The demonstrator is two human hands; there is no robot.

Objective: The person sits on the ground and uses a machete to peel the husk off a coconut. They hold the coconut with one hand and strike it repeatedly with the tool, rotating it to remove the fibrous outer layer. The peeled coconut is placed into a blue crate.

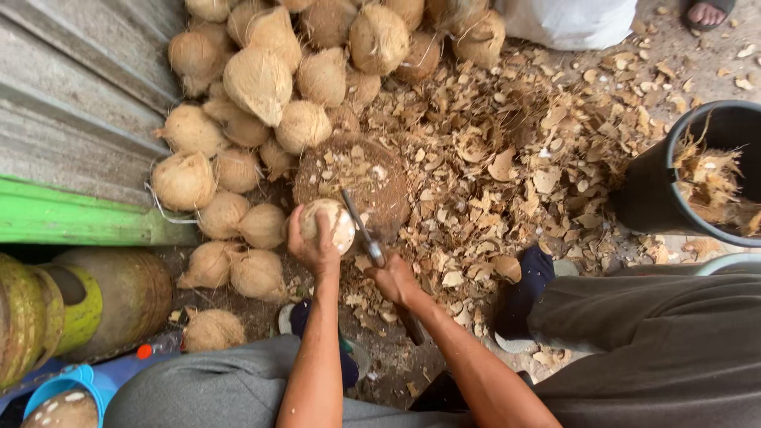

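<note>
Brown husk chips and shell shards (pixel 507 158) carpet the dirt floor around a round, chip-strewn wooden chopping block (pixel 353 181), the centre of this work spot. Just in front of the block, the left hand (pixel 311 242) wraps its fingers (pixel 297 230) around a pale, partly husked round coconut (pixel 329 224), holding it against the block's near edge. Beside it, the right hand (pixel 394 281) is clenched on the handle of a dark-bladed cleaver (pixel 361 230), whose blade angles up and touches the coconut's right side. Behind and left of the block, a heap of tan fibrous coconuts (pixel 261 79) is stacked against a grey corrugated metal wall (pixel 71 103). Right of the block, a black plastic bucket (pixel 658 190) holds stringy husk fibre. A dark blue sock-clad foot (pixel 527 285) rests on the chips to the block's near right, below grey trousers. Far behind the block, another person's sandalled foot (pixel 708 12) shows at the frame's top edge.
</note>
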